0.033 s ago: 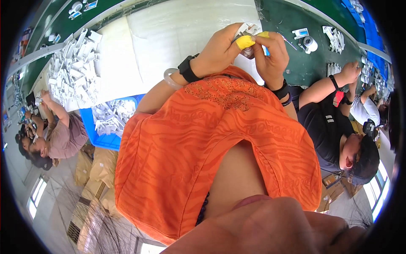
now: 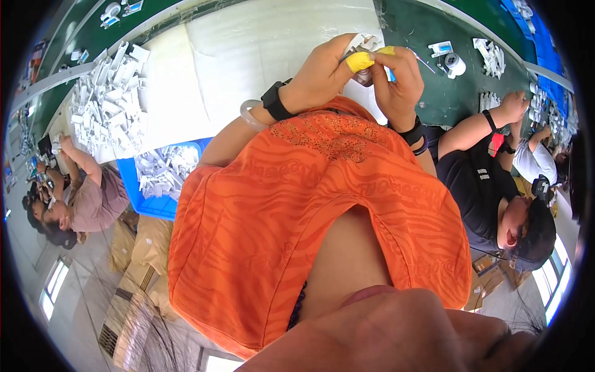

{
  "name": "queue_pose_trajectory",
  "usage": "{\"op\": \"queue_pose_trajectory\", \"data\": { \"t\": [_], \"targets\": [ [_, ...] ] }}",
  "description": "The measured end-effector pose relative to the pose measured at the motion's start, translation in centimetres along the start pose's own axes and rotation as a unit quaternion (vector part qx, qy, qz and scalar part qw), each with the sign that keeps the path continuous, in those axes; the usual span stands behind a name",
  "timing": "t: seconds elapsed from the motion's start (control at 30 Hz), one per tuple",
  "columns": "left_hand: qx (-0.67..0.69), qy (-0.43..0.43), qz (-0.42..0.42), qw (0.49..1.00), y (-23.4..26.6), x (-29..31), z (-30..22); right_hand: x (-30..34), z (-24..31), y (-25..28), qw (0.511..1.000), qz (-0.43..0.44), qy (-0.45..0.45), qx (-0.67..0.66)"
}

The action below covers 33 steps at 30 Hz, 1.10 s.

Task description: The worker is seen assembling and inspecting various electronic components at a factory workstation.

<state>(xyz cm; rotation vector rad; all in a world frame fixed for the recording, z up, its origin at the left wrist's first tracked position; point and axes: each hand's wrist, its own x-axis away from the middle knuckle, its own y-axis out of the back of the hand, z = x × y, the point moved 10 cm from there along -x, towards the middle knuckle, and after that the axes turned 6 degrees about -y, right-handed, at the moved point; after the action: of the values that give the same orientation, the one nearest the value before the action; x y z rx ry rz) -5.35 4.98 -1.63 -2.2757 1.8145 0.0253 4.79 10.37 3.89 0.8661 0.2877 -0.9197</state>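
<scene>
My left hand (image 2: 322, 67) is closed round a small white plastic part (image 2: 365, 42) above the far side of the work surface. Yellow wrapping covers its thumb tip. Close against it, my right hand (image 2: 400, 80) has its fingers pinched together at the near side of the part, with yellow on a fingertip as well. What lies between the right fingers is mostly hidden; a bit of blue shows beside them. Both hands meet just beyond my orange top.
White plastic parts lie in a large pile (image 2: 111, 102) on the left, with more in a blue bin (image 2: 149, 208). On the green table (image 2: 421, 93) at right are a white roll (image 2: 454, 64) and more parts (image 2: 489, 57). Co-workers sit on both sides, one in black (image 2: 477, 180) nearby.
</scene>
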Motion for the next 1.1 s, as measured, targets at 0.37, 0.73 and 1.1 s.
{"op": "queue_pose_trajectory", "data": {
  "t": [0.37, 0.73, 1.1],
  "targets": [
    [-0.104, -0.022, -0.037, 0.994, 1.6, 0.0, 0.6, 0.0, -0.2, -1.5, 1.000, -0.002, 0.015, -0.002],
    [-0.020, 0.182, -0.146, 0.972, 15.8, -6.6, 10.6, 2.8, -13.0, -0.8, 0.988, 0.033, -0.149, 0.016],
    [0.172, 0.079, -0.447, 0.874, 43.0, -8.1, 18.1, 7.7, -31.6, 9.0, 0.764, 0.123, -0.268, 0.573]
  ]
}}
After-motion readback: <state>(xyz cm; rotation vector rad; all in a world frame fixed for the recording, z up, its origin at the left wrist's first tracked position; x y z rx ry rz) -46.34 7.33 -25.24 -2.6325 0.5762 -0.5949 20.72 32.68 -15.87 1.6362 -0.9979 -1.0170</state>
